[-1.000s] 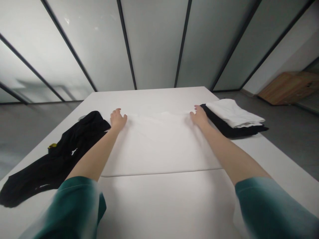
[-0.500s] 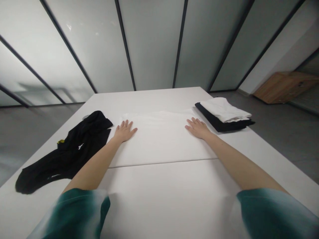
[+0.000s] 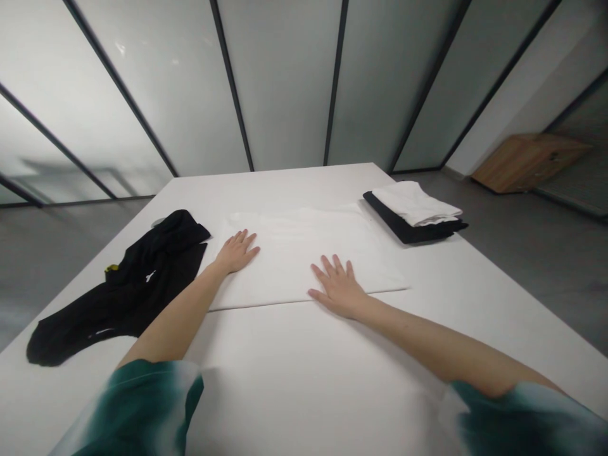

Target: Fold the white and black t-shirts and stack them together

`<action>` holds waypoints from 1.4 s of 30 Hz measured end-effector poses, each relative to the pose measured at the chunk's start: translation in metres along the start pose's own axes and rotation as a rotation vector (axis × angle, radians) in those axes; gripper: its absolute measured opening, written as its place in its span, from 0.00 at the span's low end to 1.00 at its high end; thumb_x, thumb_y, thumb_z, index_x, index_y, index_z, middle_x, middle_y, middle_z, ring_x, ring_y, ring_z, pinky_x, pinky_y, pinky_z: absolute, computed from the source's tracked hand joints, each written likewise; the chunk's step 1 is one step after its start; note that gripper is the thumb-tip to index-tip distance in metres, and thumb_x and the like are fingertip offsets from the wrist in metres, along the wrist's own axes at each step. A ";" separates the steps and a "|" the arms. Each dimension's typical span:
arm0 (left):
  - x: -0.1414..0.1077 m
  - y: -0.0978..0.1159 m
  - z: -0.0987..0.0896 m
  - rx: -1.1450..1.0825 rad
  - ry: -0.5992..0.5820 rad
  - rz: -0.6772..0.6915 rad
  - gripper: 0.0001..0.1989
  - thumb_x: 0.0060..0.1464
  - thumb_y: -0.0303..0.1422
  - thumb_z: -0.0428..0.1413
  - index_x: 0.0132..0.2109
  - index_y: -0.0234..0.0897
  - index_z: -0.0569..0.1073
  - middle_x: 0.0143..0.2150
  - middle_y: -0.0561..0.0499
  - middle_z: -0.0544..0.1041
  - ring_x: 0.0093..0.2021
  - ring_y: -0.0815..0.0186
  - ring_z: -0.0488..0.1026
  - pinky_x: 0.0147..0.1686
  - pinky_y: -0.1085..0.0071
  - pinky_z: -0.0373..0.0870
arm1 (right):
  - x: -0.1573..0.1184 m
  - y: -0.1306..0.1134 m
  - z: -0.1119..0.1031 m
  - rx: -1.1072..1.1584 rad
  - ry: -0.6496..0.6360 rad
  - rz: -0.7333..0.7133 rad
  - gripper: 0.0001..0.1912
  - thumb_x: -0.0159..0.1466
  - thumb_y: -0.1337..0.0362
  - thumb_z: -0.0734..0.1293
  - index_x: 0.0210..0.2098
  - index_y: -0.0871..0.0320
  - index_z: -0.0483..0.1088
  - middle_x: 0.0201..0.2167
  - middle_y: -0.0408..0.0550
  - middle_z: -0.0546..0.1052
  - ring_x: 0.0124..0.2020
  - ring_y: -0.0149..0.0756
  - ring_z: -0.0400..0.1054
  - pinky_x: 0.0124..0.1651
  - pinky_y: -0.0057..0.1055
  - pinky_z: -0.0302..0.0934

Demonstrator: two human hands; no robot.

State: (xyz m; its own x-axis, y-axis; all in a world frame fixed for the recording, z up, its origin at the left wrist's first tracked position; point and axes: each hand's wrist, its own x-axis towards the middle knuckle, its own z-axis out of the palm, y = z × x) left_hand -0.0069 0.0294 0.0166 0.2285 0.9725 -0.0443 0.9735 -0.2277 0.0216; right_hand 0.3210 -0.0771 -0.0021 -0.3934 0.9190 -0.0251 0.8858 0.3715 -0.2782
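Note:
A white garment (image 3: 294,253) lies spread flat on the white table (image 3: 285,380), its near edge close to the table's middle seam. My left hand (image 3: 236,251) rests open on its left part, palm down, fingers apart. My right hand (image 3: 338,289) lies open and palm down on the garment's near edge, touching the cloth and holding nothing. Left of my left forearm lies a loose black garment (image 3: 126,294) with a small yellow tag. Beyond my right hand, a folded white cloth (image 3: 415,204) sits on a folded black cloth (image 3: 408,233).
The table's far edge and right edge show beyond the cloth, with a grey floor past them. Frosted glass panels in dark frames (image 3: 285,82) stand behind the table. A low wooden cabinet (image 3: 525,163) sits on the floor at the far right.
My right hand has slid toward me and to the left across the white garment, down to its near edge. My left hand has barely moved. The view has shifted slightly.

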 end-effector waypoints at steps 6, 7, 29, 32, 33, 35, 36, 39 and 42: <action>0.002 0.002 -0.001 -0.009 -0.014 -0.103 0.34 0.67 0.49 0.39 0.74 0.38 0.54 0.76 0.41 0.49 0.75 0.51 0.46 0.70 0.57 0.46 | 0.032 0.024 -0.012 -0.083 -0.015 -0.066 0.39 0.68 0.37 0.53 0.72 0.47 0.56 0.75 0.50 0.49 0.74 0.60 0.37 0.71 0.62 0.35; 0.001 0.004 -0.001 -0.011 -0.009 -0.133 0.34 0.67 0.49 0.39 0.73 0.38 0.54 0.76 0.40 0.50 0.75 0.50 0.47 0.69 0.56 0.46 | 0.041 0.033 -0.016 -0.088 -0.023 -0.097 0.37 0.68 0.38 0.53 0.72 0.47 0.56 0.74 0.49 0.49 0.75 0.58 0.38 0.71 0.60 0.35; -0.007 0.028 -0.046 0.025 -0.077 -0.120 0.31 0.60 0.53 0.49 0.64 0.44 0.68 0.59 0.39 0.75 0.59 0.47 0.71 0.55 0.57 0.65 | 0.000 0.088 -0.045 0.385 0.215 0.238 0.24 0.63 0.56 0.63 0.57 0.54 0.72 0.58 0.57 0.75 0.59 0.51 0.69 0.61 0.49 0.63; 0.038 0.027 -0.044 -0.054 0.030 -0.133 0.29 0.64 0.45 0.47 0.67 0.38 0.64 0.64 0.36 0.70 0.63 0.48 0.68 0.57 0.58 0.65 | -0.028 0.066 -0.040 1.004 0.259 0.436 0.22 0.62 0.55 0.64 0.55 0.52 0.70 0.57 0.57 0.75 0.58 0.50 0.70 0.56 0.49 0.68; 0.052 0.028 -0.040 -0.089 0.037 -0.145 0.29 0.65 0.43 0.46 0.68 0.36 0.63 0.65 0.36 0.69 0.64 0.49 0.67 0.59 0.59 0.64 | -0.036 0.057 -0.039 1.191 0.233 0.459 0.20 0.62 0.55 0.64 0.52 0.51 0.70 0.57 0.57 0.75 0.59 0.50 0.70 0.56 0.50 0.68; 0.078 0.034 -0.033 -0.161 0.041 -0.167 0.28 0.66 0.39 0.44 0.69 0.33 0.61 0.66 0.35 0.68 0.65 0.53 0.66 0.61 0.61 0.62 | -0.047 0.038 -0.037 1.462 0.160 0.483 0.14 0.62 0.55 0.62 0.46 0.51 0.70 0.57 0.57 0.75 0.61 0.50 0.68 0.57 0.51 0.68; 0.089 0.037 -0.030 -0.188 0.041 -0.176 0.27 0.67 0.38 0.43 0.69 0.32 0.61 0.66 0.35 0.68 0.65 0.54 0.66 0.61 0.62 0.61 | -0.050 0.029 -0.037 1.539 0.128 0.491 0.12 0.62 0.56 0.62 0.43 0.51 0.70 0.58 0.57 0.74 0.62 0.50 0.67 0.58 0.51 0.67; 0.114 0.044 -0.025 -0.226 0.045 -0.229 0.27 0.65 0.40 0.46 0.67 0.33 0.63 0.66 0.34 0.68 0.65 0.52 0.66 0.60 0.61 0.63 | -0.047 0.010 -0.035 1.647 0.118 0.516 0.09 0.63 0.57 0.60 0.39 0.51 0.69 0.59 0.56 0.74 0.64 0.49 0.65 0.60 0.52 0.66; 0.130 0.045 -0.027 -0.261 -0.001 -0.304 0.29 0.60 0.42 0.53 0.64 0.31 0.68 0.64 0.31 0.70 0.64 0.50 0.69 0.57 0.63 0.66 | -0.036 0.001 -0.033 1.720 0.184 0.582 0.05 0.62 0.60 0.60 0.34 0.52 0.67 0.52 0.56 0.77 0.62 0.48 0.67 0.61 0.51 0.65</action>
State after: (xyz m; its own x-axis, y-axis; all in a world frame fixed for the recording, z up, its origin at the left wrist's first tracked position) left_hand 0.0667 0.1473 0.0387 -0.0690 0.9936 -0.0891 0.9614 0.0900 0.2598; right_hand 0.3440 -0.1054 0.0300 -0.0282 0.9125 -0.4082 -0.3711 -0.3887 -0.8433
